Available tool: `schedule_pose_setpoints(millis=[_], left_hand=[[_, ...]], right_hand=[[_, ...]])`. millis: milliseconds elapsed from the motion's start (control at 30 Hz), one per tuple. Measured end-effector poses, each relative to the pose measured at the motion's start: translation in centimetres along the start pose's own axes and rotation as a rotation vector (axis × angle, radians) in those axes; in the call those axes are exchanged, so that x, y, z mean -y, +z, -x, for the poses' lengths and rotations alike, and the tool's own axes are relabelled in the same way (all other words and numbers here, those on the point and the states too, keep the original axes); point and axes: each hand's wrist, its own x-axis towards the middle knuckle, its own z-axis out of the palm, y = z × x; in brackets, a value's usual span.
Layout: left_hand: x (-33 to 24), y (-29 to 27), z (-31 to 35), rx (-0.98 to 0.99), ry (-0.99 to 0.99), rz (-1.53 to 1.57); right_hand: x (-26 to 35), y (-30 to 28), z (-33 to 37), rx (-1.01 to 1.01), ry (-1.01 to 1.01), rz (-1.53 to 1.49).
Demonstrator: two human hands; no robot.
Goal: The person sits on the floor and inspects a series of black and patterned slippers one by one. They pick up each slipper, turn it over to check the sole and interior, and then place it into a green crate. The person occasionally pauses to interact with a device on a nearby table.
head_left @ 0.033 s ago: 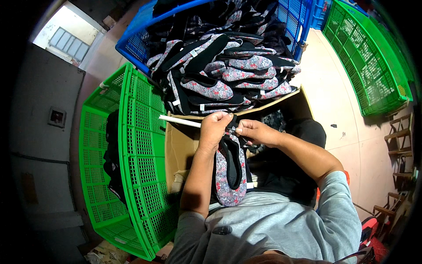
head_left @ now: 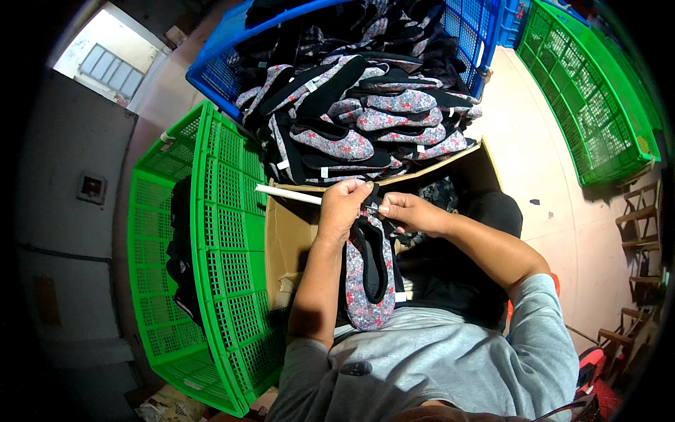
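A slipper [head_left: 372,309] in grey-and-red floral cloth with a black lining hangs in front of my body, toe toward me, sole hidden. My left hand [head_left: 342,207] is closed around its heel end, at the far side. My right hand [head_left: 411,213] pinches close beside it at the heel. A small metallic glint shows between the fingers, too small to name. A white rod [head_left: 288,193] runs leftward from behind my left hand; I cannot tell whether the hand touches it. Another dark slipper part lies partly hidden behind the floral one.
Ahead, a blue crate [head_left: 214,60] is heaped with similar floral slippers [head_left: 337,144]. A cardboard box [head_left: 288,235] stands open under my hands. At left is a green crate [head_left: 228,281] with dark items; more green crates [head_left: 587,98] and a wooden rack [head_left: 640,243] stand at right.
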Motion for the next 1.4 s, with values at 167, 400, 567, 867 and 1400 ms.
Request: schedule_pose_setpoints(millis=[167,400,567,867,1400], left_hand=[[-1.3,-0.9,0.0,0.019,0.038,-0.106],[-5.0,1.8,1.0,-0.004,0.45,-0.603],[-5.9,4.2,1.5,0.391,0.616,-0.768],[-4.9,0.2,5.6,0.074,0.586,-0.762],[2.4,1.8,6.8,-0.341,0.69,-0.744]], right_hand=[[0.1,0.2,1.1,0.047,-0.004,-0.008],[-0.3,-0.3,2.5,0.235,-0.024,0.033],[-1.1,-0.4,2.8,0.431,0.005,0.132],[-0.1,-0.3,4.0,0.294,-0.095,0.066],[-0.7,0.0,2.5,-0.063,-0.334,0.697]])
